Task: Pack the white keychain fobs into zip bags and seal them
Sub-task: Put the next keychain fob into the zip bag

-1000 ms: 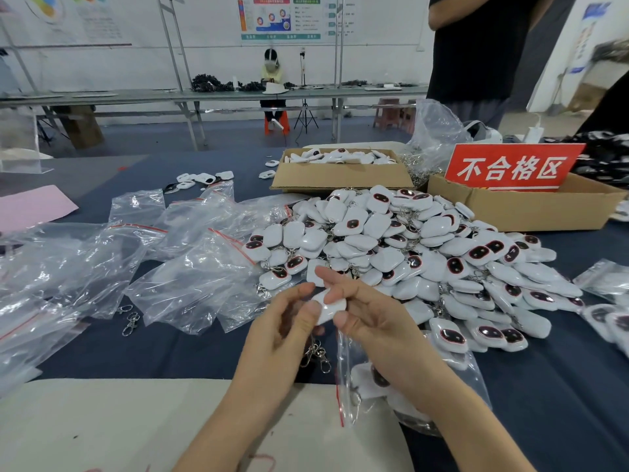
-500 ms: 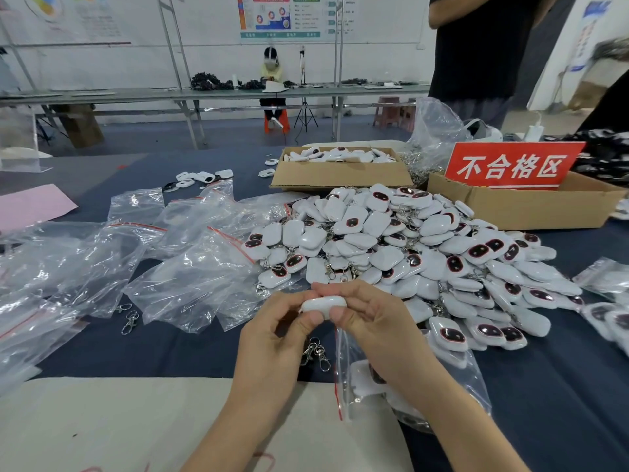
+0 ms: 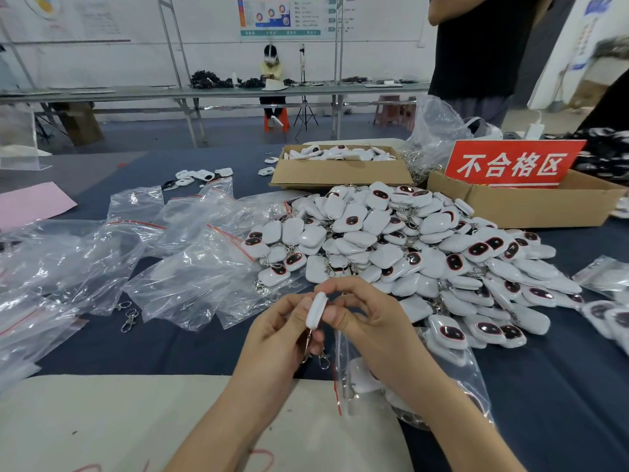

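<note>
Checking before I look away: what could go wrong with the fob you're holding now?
The white plastic keychain fob is pinched edge-on between fingertips of the left hand and right hand, so it could slip. Its dangling metal clasp might snag the red-striped mouth of the clear plastic zip bag under the right wrist.

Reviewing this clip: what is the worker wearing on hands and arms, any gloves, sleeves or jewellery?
Nothing shows. The left hand and right hand are bare, with no gloves, rings, watch or bands. Both forearms are uncovered to the frame's bottom edge; no sleeve is in view.
</note>
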The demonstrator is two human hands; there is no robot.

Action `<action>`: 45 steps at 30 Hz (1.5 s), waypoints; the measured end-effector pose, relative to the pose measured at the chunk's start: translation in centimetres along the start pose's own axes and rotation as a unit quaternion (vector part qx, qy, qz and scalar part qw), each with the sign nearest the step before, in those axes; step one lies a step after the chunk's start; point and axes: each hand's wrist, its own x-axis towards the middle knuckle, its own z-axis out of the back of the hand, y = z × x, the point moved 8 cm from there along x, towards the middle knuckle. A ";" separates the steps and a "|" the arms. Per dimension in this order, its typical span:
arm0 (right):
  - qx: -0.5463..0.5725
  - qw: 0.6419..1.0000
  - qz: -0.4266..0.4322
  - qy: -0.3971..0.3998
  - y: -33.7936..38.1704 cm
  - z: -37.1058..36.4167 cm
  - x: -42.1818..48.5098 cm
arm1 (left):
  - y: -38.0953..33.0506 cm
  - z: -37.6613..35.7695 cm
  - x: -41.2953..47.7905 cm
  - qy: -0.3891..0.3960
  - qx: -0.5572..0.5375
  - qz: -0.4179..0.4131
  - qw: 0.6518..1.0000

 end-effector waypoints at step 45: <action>-0.262 0.958 -0.096 0.073 -4.3 3.4 0.1 | -2.1 -0.3 -1.1 0.086 0.435 -0.175 0.879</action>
